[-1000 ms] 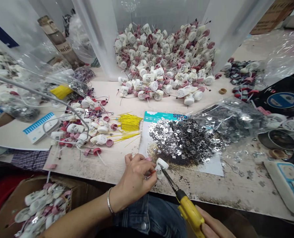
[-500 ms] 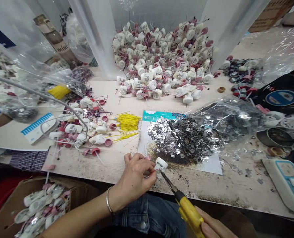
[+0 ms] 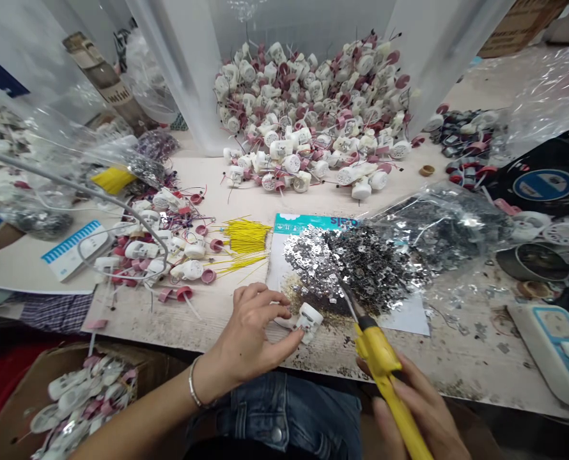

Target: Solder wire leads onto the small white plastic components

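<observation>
So the soldering iron (image 3: 385, 364) has swung off the white plastic housing (image 3: 308, 321), and its tip now hangs over the silver tabs instead of sitting against the part. The right hand (image 3: 409, 402) is closed firmly around the yellow handle. The left hand (image 3: 249, 332) is half curled with the thumb tip up against the housing's lower edge, but honestly I can't tell if it's actually pinching the thing or if it's just resting on the workbench (image 3: 131, 319) right at the front. Down by the lap on the left, a cardboard box (image 3: 6, 415) is loaded with white parts and pink caps. Just past the hands, a pile of silver metal tabs (image 3: 361, 268) sits on a printed card (image 3: 303, 223), spilling out of a clear plastic bag (image 3: 457, 217). Left of that there's a bundle of yellow wires (image 3: 246, 236) beside a loose bunch of wired white housings (image 3: 140, 249). Way at the back, a big heap of white and pink parts (image 3: 308, 108) sits by a frosted plastic panel (image 3: 179, 70).
</observation>
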Motion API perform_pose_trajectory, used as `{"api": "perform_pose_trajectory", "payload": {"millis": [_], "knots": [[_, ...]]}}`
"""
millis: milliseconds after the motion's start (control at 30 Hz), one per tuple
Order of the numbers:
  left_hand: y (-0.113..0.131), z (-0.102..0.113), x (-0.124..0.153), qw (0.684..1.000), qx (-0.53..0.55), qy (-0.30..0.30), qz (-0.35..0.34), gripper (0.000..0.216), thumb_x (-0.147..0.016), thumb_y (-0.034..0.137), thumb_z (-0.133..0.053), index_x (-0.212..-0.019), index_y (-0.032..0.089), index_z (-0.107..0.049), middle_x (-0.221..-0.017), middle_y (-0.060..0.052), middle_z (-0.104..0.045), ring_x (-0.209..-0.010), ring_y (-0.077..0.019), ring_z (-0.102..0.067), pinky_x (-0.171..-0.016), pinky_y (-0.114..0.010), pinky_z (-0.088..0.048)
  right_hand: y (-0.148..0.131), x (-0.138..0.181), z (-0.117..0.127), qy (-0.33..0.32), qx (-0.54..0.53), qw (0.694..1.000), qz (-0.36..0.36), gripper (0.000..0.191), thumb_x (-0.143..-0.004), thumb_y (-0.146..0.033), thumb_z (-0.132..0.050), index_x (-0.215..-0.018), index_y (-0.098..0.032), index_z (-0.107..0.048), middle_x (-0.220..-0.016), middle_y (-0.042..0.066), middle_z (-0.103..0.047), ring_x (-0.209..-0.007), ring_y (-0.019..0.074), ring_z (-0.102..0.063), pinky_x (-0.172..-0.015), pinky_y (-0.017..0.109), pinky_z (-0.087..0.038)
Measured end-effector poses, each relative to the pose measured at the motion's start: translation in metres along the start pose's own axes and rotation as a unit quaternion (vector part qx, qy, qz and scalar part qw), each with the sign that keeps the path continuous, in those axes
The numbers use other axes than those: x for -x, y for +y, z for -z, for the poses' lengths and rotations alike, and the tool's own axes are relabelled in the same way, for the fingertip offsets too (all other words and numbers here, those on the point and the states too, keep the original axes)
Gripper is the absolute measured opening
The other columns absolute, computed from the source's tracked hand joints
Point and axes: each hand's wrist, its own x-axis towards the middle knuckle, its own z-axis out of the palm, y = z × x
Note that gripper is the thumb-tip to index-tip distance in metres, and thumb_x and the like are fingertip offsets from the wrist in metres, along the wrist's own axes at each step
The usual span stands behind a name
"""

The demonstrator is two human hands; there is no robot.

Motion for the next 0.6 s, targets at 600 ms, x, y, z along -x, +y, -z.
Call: {"api": "perform_pose_trajectory", "payload": {"millis": [600], "knots": [[-0.024,-0.001,-0.032,0.991,-0.042,-0.126,0.025,0.021,-0.09,0.021,-0.052,-0.086,0.018,-0.072,-0.079,-0.005,-0.071,-0.076,-0.0165,-0.063,-0.071,-0.026,-0.046,-0.008,-0.046,-0.083,0.094,-0.112,0.987,0.069,0.019,-0.075,0.001,-0.061,-0.073,-0.018,-0.054,-0.125,0.006,-0.052,-0.101,0.015,-0.064,-0.077,0.024,-0.06]]}}
